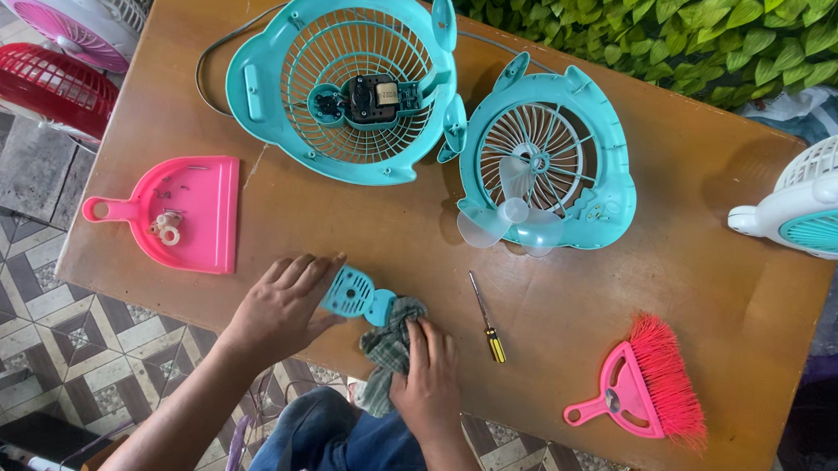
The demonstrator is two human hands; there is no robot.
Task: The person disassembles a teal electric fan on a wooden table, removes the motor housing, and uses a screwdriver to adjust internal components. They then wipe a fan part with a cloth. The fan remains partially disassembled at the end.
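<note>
On a brown wooden bench set outdoors, with patterned floor tiles below it and a green leafy hedge along the far edge, there's a taken-apart teal fan spread out. The left hand lies flat with fingers spread, pressing down on a small teal perforated fan part near the front edge of the bench. The right hand is curled around a checked grey-green cloth, pushing it against the narrow end of that same part. Both forearms come up from the bottom, over a denim-covered lap.

Just right of the hands lies a yellow-handled screwdriver. Further back sit the rear fan housing with its motor showing, and beside it the front grille with a clear blade resting against it. A pink dustpan on the left holds a few small white bits and screws. A pink hand brush sits front right. More fans poke in at the left corner and right edge.
</note>
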